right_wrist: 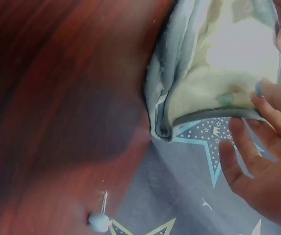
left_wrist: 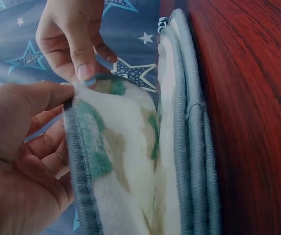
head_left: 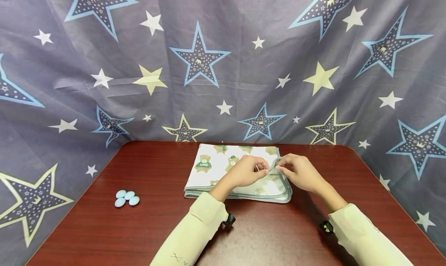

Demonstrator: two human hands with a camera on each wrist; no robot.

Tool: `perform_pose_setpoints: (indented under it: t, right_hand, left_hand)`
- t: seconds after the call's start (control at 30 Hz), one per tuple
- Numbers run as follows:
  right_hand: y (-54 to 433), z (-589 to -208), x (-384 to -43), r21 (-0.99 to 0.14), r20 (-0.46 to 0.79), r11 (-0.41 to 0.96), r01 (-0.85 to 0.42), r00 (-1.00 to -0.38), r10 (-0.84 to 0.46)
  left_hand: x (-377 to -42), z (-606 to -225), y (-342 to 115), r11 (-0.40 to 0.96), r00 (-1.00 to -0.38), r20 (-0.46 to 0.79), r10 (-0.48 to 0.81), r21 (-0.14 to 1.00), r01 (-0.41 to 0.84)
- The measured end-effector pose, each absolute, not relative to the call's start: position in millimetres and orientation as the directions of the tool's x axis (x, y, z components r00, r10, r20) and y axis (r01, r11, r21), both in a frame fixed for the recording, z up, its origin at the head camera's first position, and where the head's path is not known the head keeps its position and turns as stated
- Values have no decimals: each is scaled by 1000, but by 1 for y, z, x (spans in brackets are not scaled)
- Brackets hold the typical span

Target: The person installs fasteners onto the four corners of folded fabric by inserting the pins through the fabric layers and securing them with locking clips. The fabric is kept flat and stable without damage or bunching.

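A folded white blanket point(head_left: 216, 173) with a bear print and grey-blue trim lies at the back of the table. My left hand point(head_left: 245, 171) pinches the trim of its top layer near the right side, thumb against fingers. That layer stands raised off the fold in the left wrist view. Close beside it, my right hand point(head_left: 301, 173) pinches the same raised edge. A small light blue piece point(right_wrist: 258, 88) shows at the right fingertips; its full shape is hidden by the fingers and cloth. The thick stacked folds point(left_wrist: 189, 112) stay on the table under the raised layer.
Several light blue oval pieces point(head_left: 127, 197) lie grouped on the table's left. A rounded light blue piece with a thin pale stem point(right_wrist: 100, 222) appears in the right wrist view. Behind the red-brown table point(head_left: 156, 235) hangs a grey star-print curtain point(head_left: 244, 91).
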State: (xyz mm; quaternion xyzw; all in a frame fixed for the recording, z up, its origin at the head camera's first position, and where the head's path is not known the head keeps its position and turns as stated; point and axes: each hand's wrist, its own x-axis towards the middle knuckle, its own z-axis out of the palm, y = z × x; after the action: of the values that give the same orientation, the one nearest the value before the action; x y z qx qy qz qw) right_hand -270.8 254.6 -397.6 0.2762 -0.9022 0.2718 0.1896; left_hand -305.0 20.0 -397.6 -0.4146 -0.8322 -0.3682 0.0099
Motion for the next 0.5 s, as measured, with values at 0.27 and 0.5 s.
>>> perform_pose_setpoints:
  t: [0.27, 0.5]
  right_hand:
    - [254, -401, -273, -347, 574, 695, -630, -729, -374]
    - [255, -401, -275, -284, 587, 724, -628, -711, -386]
  left_hand:
    - [-304, -397, 21, 385, -645, 316, 696, 595, 706]
    - [-303, -396, 19, 400, -654, 312, 689, 589, 702]
